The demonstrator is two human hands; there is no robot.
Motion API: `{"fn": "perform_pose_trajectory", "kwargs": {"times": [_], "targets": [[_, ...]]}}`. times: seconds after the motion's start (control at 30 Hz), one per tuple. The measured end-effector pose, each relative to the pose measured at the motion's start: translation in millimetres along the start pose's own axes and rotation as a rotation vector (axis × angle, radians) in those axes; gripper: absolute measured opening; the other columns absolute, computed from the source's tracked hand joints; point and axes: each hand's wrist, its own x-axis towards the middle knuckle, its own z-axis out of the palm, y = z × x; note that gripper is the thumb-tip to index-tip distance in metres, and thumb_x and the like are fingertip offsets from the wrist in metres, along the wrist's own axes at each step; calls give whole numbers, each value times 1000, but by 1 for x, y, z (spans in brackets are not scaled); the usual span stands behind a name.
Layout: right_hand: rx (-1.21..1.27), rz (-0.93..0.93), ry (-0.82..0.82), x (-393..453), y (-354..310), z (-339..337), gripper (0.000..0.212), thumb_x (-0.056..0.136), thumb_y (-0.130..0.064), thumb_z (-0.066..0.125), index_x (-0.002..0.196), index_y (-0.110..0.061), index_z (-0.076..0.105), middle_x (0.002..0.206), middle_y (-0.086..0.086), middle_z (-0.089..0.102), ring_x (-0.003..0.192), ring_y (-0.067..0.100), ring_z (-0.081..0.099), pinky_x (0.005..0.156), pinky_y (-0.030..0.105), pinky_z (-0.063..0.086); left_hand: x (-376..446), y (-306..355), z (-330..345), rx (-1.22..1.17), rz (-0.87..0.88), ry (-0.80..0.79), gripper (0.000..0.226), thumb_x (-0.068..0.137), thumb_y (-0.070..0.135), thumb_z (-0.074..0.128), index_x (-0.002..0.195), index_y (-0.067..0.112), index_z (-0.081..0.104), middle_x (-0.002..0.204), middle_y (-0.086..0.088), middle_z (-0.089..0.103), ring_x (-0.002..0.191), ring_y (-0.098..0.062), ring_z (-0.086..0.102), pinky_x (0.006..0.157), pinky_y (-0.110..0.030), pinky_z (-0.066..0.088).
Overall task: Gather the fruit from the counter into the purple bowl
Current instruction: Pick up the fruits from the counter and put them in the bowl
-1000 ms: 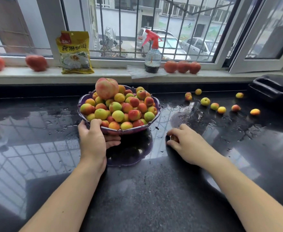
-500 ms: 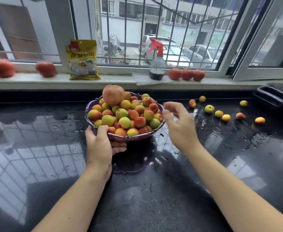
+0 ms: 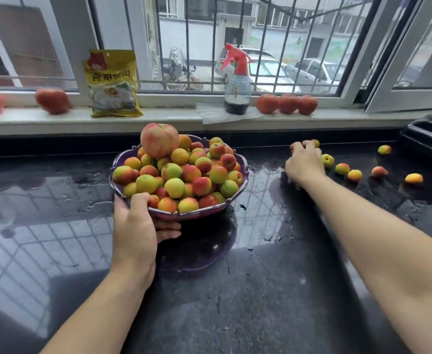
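The purple bowl (image 3: 199, 215) stands on the wet black counter (image 3: 260, 290), heaped with small apricot-like fruit (image 3: 175, 187) and one big peach (image 3: 160, 140) on top. My left hand (image 3: 135, 231) grips the bowl's near rim, thumb over the edge and fingers underneath. My right hand (image 3: 303, 163) is stretched to the back right, its fingers curled down over a small fruit (image 3: 315, 143) that is mostly hidden. Several loose fruit lie to its right, among them a green-yellow one (image 3: 327, 159) and an orange one (image 3: 413, 178).
On the window sill stand a yellow packet (image 3: 112, 84), a spray bottle (image 3: 237, 90) and red fruit (image 3: 287, 104), with more red fruit (image 3: 52, 100) at the left. A black tray (image 3: 429, 136) sits at the far right of the counter.
My right hand picked something up near the bowl, rose to the bowl's right rim, then reached out to the loose fruit at the back right. My left hand stayed on the bowl.
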Motion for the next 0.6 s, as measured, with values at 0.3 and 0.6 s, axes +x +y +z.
{"fn": "perform_pose_trajectory", "kwargs": {"times": [0.3,0.6], "targets": [[-223,66,-132,63,1,23,49,104,-37,40,140,-7,54,149,18,33,134,43,39,108,49,40,1,-1,1,-10,2,51,14,106,24,44,114,20,54,74,-9,68,54,-26,67,45,-31,54],[679,-326,163,-41,-76,-53,36,96,-13,62,132,-18,62,128,8,54,113,25,61,109,34,45,-2,2,-1,-31,-7,22,22,106,24,45,125,19,53,76,-5,71,56,-25,69,47,-32,55]]}}
